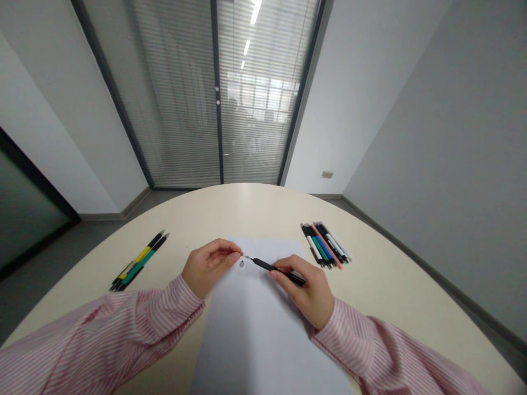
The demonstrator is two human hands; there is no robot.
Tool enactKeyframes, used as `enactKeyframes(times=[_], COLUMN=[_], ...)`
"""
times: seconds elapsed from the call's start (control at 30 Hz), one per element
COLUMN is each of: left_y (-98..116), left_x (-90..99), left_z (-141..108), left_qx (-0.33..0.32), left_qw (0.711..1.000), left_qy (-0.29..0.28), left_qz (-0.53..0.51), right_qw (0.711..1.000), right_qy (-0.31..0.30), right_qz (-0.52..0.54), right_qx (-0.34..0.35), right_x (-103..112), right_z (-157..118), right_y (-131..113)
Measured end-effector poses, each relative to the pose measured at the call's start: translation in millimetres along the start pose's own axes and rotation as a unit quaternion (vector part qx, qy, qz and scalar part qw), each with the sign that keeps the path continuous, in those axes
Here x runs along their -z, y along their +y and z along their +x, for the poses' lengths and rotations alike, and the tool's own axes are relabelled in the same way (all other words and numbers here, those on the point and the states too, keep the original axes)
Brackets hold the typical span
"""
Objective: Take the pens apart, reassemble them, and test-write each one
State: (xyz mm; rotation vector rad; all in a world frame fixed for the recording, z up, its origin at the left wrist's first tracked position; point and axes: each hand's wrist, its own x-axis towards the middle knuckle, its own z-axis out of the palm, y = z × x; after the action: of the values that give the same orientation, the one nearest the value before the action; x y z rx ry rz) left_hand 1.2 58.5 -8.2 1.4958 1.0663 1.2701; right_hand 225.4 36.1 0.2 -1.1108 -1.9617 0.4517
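Note:
My right hand (307, 288) is shut on a black pen (267, 266), whose thin metal tip points left. That tip stops just short of my left hand (208, 269), whose fingertips are pinched together. Nothing shows between those fingers, though something very small could be hidden there. Below the tip, a small grey mark or tiny object (241, 263) lies on a white sheet of paper (263, 340). It is too small for me to tell which. Both hands are over the paper's far part.
Left of the paper lies a group of black, yellow and green pens (139, 261). A larger bundle of black, white, blue, green and pink pens (325, 245) lies to the right. Both rest on a rounded cream table (255, 206), beyond which are grey floor and a glass partition with blinds.

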Motion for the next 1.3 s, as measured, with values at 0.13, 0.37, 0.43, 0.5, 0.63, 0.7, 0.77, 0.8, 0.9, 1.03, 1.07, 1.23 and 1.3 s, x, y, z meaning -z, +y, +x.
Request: enactKeyframes(times=[0.13, 0.37, 0.43, 0.5, 0.63, 0.7, 0.77, 0.8, 0.9, 1.03, 1.07, 1.23, 1.3], left_y=[3, 9, 11, 12, 8, 3, -3, -5, -9, -4, -2, 2, 2], left_x=[-1.4, -6.6, -8.8, -10.3, -8.9, -6.3, -3.3, -2.0, 0.1, -1.2, -1.6, -1.8, -1.7], left_z=[-1, -5, -7, -9, -9, -7, -5, -5, -3, -2, -2, 1, 1], left_qx=[-0.040, -0.027, -0.020, -0.026, -0.069, -0.116, -0.156, -0.168, -0.167, -0.084, -0.058, 0.027, 0.042], left_qw=[0.999, 0.999, 0.999, 0.998, 0.994, 0.976, 0.946, 0.934, 0.925, 0.970, 0.981, 0.998, 0.998], left_qy=[-0.019, -0.037, -0.045, -0.052, -0.039, -0.028, -0.026, -0.029, -0.057, -0.049, -0.036, 0.010, 0.004], left_qz=[0.027, -0.004, -0.016, -0.011, 0.079, 0.184, 0.283, 0.315, 0.336, 0.223, 0.182, 0.049, 0.035], right_qw=[1.000, 0.999, 0.999, 0.998, 0.998, 0.999, 1.000, 1.000, 1.000, 1.000, 1.000, 1.000, 1.000], right_qy=[-0.007, -0.010, -0.016, -0.022, -0.020, -0.011, -0.001, 0.003, 0.006, -0.004, -0.006, -0.006, -0.006], right_qz=[-0.011, -0.025, -0.030, -0.035, -0.036, -0.031, -0.025, -0.022, -0.019, -0.023, -0.024, -0.026, -0.029], right_qx=[0.009, 0.030, 0.039, 0.044, 0.040, 0.027, 0.011, 0.004, -0.007, -0.010, -0.011, -0.014, -0.010], right_x=[1, 1, 1, 2, 1, 1, 0, 0, -1, -2, -2, -2, -1], right_z=[0, -1, -2, -2, -1, 0, 1, 1, 1, -2, -3, -4, -3], right_y=[-1, 1, 1, 1, 1, 0, 1, 1, 2, 4, 4, 5, 5])
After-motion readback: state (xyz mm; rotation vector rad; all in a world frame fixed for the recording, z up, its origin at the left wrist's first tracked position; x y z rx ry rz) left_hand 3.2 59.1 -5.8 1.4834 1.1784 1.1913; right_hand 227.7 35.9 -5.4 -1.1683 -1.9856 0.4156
